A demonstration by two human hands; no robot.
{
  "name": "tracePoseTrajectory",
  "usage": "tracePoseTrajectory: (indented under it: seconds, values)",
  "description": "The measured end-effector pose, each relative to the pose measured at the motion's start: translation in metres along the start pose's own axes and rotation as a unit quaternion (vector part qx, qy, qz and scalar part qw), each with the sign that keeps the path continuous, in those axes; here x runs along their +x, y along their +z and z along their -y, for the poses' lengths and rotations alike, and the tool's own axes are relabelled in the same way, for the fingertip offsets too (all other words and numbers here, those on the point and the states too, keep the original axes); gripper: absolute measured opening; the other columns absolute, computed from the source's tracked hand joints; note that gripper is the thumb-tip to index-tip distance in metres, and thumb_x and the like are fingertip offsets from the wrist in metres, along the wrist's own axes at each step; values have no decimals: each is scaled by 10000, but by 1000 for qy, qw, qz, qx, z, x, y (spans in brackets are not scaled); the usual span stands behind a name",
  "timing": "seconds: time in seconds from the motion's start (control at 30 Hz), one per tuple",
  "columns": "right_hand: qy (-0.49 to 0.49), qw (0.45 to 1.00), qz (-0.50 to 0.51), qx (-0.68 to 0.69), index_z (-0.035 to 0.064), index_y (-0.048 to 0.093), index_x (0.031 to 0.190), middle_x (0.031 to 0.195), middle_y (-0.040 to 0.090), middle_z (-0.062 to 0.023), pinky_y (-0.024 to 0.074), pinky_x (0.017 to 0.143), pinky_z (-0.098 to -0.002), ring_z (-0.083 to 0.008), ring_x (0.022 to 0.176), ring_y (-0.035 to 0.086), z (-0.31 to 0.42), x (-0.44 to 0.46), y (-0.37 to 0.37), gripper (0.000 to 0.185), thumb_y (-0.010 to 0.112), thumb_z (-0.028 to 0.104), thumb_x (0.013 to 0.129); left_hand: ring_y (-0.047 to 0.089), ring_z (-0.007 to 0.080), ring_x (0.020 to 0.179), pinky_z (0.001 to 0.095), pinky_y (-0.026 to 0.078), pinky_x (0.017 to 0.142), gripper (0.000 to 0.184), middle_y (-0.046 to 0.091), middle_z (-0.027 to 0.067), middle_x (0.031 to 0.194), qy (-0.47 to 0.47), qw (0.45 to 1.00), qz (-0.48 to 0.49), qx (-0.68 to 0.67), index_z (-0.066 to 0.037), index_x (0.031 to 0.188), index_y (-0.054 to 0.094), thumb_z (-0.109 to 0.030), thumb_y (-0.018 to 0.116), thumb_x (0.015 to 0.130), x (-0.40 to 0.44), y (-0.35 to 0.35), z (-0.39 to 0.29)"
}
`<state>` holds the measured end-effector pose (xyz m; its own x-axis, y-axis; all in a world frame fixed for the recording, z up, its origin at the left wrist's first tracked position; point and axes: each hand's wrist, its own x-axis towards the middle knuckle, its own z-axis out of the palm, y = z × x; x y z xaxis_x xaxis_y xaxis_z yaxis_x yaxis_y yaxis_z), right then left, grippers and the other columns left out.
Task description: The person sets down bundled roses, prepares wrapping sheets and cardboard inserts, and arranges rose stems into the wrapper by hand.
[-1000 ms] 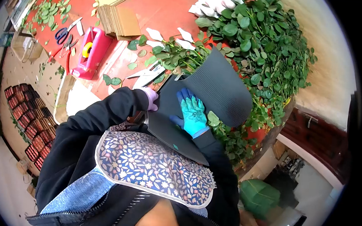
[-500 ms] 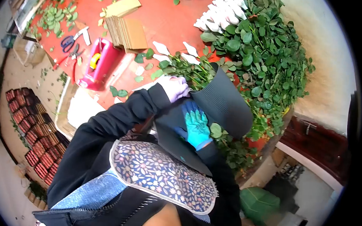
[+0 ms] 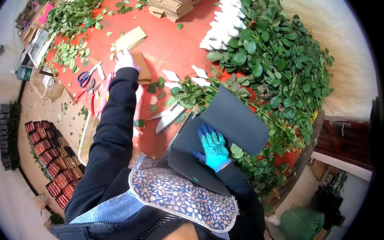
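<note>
My left hand (image 3: 126, 60), in a pale lilac glove, reaches out over a stack of brown cardboard pieces (image 3: 142, 66). Its fingers look extended across the stack's left side, though they are slightly blurred. My right hand (image 3: 213, 148), in a teal and blue glove, lies flat with fingers apart on a black ribbed sheet (image 3: 240, 120). That sheet curls over at its upper right. Leafy stems with white-covered heads (image 3: 172, 76) stick out beyond the sheet's upper edge. Beside the sheet lies a grey metal tool with pointed ends (image 3: 168, 117).
Leafy stems (image 3: 283, 68) with white-wrapped heads are heaped at the right. Blue-handled scissors (image 3: 84, 78) and red-handled pliers (image 3: 90, 94) lie left of my arm. A taller cardboard stack (image 3: 172, 4) stands at the back, with loose leaves (image 3: 75, 16) on the red table (image 3: 166, 43).
My left hand has left the black sheet's edge and moved up and left to the cardboard stack, uncovering the grey tool. My right hand stays on the sheet. The view has shifted.
</note>
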<state>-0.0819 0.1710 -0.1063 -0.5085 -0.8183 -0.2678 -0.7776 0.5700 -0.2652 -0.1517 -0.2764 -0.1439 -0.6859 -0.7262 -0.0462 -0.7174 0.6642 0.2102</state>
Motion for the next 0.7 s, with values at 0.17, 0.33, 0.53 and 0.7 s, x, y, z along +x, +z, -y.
tracePoseTrajectory:
  seconds: [0.17, 0.33, 0.53, 0.7]
  values:
    - [-8, 1000, -18, 0, 32, 373, 1441, 1501, 357, -140, 209, 1120, -502, -319, 1372, 331, 1, 3, -9, 826, 653, 472, 801, 593, 347, 1114, 389, 492, 948, 936, 616, 211, 1146, -30, 993, 36, -105, -52, 1411, 340, -179, 814, 614, 2, -28, 23]
    - [21, 999, -1, 34, 63, 339, 1470, 1502, 364, -137, 190, 1129, -529, -336, 1377, 335, -4, -2, 3, 825, 640, 464, 814, 626, 188, 1026, 328, 506, 870, 444, 656, 71, 1101, 92, 747, 237, -614, -17, 1278, 543, -28, 655, 849, -2, -3, 94]
    - [27, 998, 50, 14, 81, 376, 1460, 1518, 350, -150, 138, 1139, -560, -344, 1413, 293, -12, -7, 22, 780, 591, 490, 832, 605, 237, 1063, 361, 466, 924, 298, 650, 146, 1113, 240, 585, 567, -528, 37, 1064, 652, -191, 676, 874, -170, -32, -7]
    - [18, 994, 80, -69, 89, 576, 1287, 1288, 554, -174, 231, 1091, -539, -327, 1246, 450, -10, 2, 8, 656, 650, 477, 763, 594, 251, 657, 362, 467, 627, 211, 591, 145, 707, 244, 745, 491, -379, -4, 881, 579, -177, 696, 848, -236, 25, -71]
